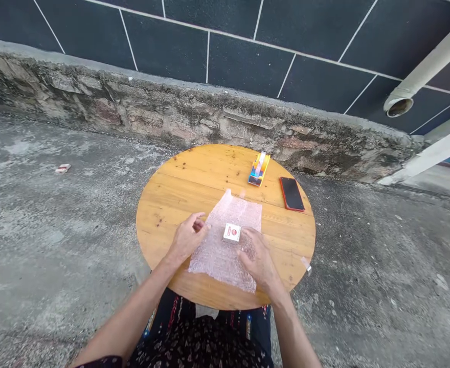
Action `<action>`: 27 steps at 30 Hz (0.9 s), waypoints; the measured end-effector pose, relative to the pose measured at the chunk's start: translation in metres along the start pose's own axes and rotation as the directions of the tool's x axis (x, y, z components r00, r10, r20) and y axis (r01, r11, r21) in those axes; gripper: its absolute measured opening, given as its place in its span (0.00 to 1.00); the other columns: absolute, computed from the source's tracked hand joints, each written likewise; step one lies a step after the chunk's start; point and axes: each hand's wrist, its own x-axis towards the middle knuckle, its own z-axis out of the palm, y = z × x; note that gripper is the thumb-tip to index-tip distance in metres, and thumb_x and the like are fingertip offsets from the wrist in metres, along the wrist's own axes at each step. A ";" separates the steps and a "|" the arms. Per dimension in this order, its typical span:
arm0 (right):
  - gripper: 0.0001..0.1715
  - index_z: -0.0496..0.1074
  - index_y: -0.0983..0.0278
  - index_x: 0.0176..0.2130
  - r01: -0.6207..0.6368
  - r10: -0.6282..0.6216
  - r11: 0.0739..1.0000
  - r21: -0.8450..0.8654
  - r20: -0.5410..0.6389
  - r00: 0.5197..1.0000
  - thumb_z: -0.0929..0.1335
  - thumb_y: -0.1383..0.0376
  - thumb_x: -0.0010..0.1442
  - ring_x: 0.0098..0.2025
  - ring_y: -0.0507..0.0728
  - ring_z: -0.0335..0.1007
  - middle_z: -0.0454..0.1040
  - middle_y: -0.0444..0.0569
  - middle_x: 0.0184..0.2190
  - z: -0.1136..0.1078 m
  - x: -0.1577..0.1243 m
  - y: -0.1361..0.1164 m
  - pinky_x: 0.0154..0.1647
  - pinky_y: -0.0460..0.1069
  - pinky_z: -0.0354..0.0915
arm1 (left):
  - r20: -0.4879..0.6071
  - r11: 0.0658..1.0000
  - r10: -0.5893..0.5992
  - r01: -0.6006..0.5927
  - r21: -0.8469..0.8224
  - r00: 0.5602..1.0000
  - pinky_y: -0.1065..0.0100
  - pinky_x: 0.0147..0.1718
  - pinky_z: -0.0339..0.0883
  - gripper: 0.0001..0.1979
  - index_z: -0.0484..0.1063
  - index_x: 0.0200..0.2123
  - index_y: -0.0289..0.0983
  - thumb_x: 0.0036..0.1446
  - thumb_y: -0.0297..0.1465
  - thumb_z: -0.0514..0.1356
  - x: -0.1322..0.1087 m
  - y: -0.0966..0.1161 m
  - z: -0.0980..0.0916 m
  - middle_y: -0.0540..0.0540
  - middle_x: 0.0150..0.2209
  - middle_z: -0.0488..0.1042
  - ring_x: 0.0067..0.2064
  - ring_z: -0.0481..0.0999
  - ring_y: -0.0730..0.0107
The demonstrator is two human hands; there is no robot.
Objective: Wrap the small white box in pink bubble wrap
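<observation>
A round wooden table [171, 204] stands in front of me with a sheet of bubble wrap [236, 212] spread on it. In the middle of the sheet sits a small white box with a red mark [231, 233]. My left hand [186, 239] rests at the sheet's left edge, fingers curled and pinching the wrap. My right hand [259, 258] lies on the sheet with fingers stretched toward the box, its fingertips touching the box's right side.
A red-edged phone [291, 193] lies at the table's far right. A yellow tape dispenser [259, 169] sits at the far edge. A strip of tape [306, 265] hangs off the right rim. Rough concrete floor, a low stone ledge and a white pipe [420, 76] surround the table.
</observation>
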 end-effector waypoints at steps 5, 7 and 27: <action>0.36 0.59 0.62 0.60 -0.015 0.017 0.999 -0.040 0.045 0.999 0.67 0.71 0.53 0.62 0.61 0.55 0.62 0.53 0.60 0.013 0.016 -0.004 0.63 0.60 0.54 | -0.044 0.998 -0.023 0.020 -0.055 0.999 0.69 0.35 0.67 0.20 0.66 0.52 0.35 0.57 0.34 0.55 -0.006 -0.009 0.014 0.52 0.27 0.71 0.30 0.73 0.70; 0.35 0.61 0.62 0.59 -0.018 0.020 0.999 -0.040 0.058 0.998 0.67 0.71 0.53 0.61 0.61 0.58 0.65 0.53 0.58 0.018 0.022 -0.004 0.61 0.60 0.56 | -0.056 0.998 -0.022 0.019 -0.058 0.998 0.69 0.35 0.67 0.20 0.66 0.52 0.35 0.57 0.34 0.55 -0.009 -0.009 0.015 0.52 0.27 0.71 0.30 0.72 0.70; 0.32 0.65 0.63 0.57 -0.412 0.390 0.911 -0.008 -0.303 0.869 0.68 0.55 0.56 0.44 0.61 0.72 0.73 0.57 0.50 -0.070 -0.024 0.079 0.47 0.60 0.66 | -0.050 0.998 -0.018 0.016 -0.056 0.999 0.71 0.33 0.67 0.16 0.70 0.48 0.36 0.57 0.34 0.55 -0.012 -0.005 0.012 0.52 0.27 0.70 0.29 0.71 0.71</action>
